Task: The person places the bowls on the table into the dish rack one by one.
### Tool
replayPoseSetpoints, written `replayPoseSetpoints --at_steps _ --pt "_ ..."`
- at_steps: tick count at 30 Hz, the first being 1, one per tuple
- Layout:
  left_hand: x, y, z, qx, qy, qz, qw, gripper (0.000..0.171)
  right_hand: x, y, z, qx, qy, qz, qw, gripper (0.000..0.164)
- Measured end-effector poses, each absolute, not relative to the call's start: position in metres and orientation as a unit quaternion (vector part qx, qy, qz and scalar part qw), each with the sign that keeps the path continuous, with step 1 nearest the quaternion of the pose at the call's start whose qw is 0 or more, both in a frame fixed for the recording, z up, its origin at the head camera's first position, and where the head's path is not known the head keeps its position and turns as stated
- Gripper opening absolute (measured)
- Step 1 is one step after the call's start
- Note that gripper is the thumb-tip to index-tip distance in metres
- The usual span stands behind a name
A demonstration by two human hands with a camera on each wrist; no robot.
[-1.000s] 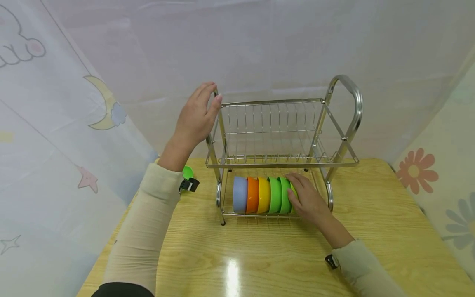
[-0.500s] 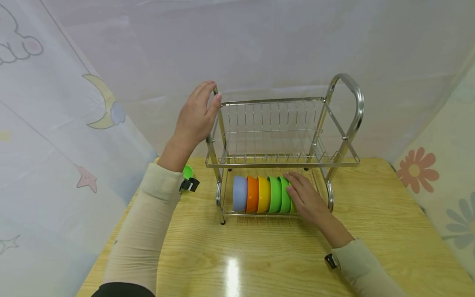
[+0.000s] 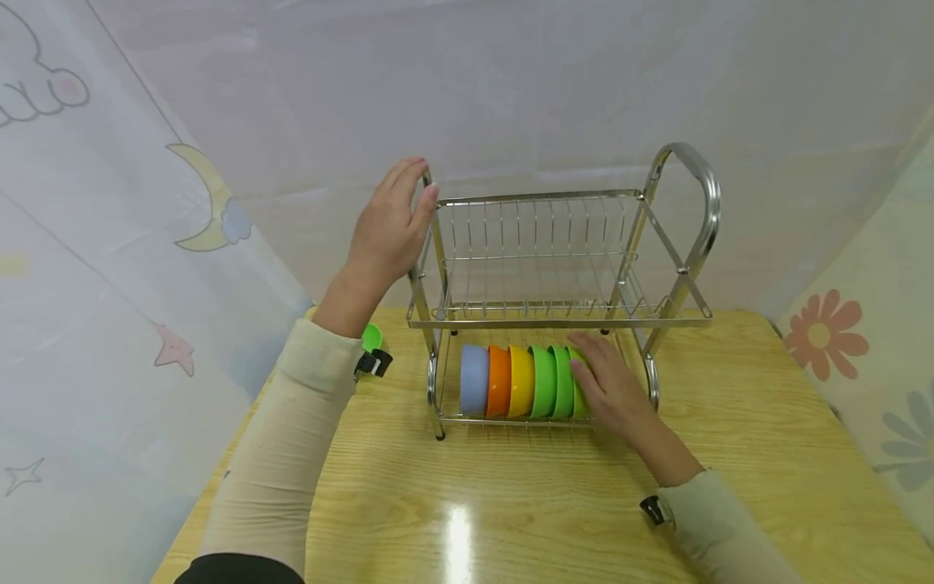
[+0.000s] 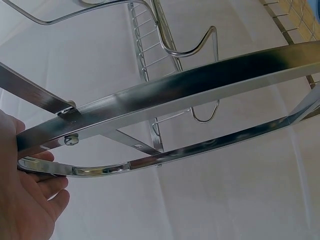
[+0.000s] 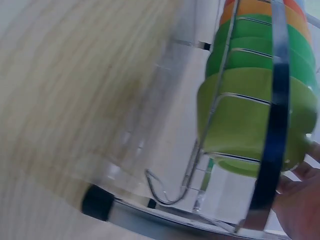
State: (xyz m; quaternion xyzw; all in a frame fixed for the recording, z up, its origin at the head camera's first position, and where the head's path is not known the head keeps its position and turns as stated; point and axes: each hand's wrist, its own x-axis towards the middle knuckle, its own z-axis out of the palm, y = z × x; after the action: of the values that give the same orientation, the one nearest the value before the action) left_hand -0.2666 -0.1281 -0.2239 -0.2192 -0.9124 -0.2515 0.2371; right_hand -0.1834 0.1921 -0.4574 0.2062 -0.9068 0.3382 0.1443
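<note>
A two-tier metal dish rack [image 3: 562,324] stands on the wooden table. My left hand [image 3: 387,231] grips the upper left handle, its fingers around the bar [image 4: 100,170] in the left wrist view. On the lower tier a row of bowls lies sideways, nested: a blue bowl [image 3: 474,381], an orange bowl [image 3: 499,381], a yellow bowl [image 3: 521,381], two green bowls [image 3: 543,381] and a lime bowl [image 3: 579,401] at the right end. My right hand [image 3: 616,389] rests against the lime bowl's base side, covering part of it. Its fingertips touch the bowl's lower edge in the right wrist view.
A small green item [image 3: 372,337] lies on the table [image 3: 554,503] behind my left wrist, partly hidden. The rack's upper tier [image 3: 540,256] has wire slots. A printed cloth backdrop [image 3: 554,89] hangs close behind and on both sides.
My right hand has drawn back slightly to the right, so more of the lime bowl shows. The left hand stays on the rack handle, and the bowls keep their places.
</note>
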Motion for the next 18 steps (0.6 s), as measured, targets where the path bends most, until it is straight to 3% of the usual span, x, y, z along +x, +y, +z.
replayPoseSetpoints --at_steps 13,18 --pt "-0.264 -0.128 -0.223 -0.222 -0.914 -0.250 0.230 0.057 -0.165 0.191 -0.420 0.231 -0.888 0.344 0.197 0.039" --pt "-0.262 -0.128 -0.223 -0.220 -0.916 -0.249 0.224 0.057 -0.153 0.191 -0.403 0.249 -0.878 0.330 0.244 0.037"
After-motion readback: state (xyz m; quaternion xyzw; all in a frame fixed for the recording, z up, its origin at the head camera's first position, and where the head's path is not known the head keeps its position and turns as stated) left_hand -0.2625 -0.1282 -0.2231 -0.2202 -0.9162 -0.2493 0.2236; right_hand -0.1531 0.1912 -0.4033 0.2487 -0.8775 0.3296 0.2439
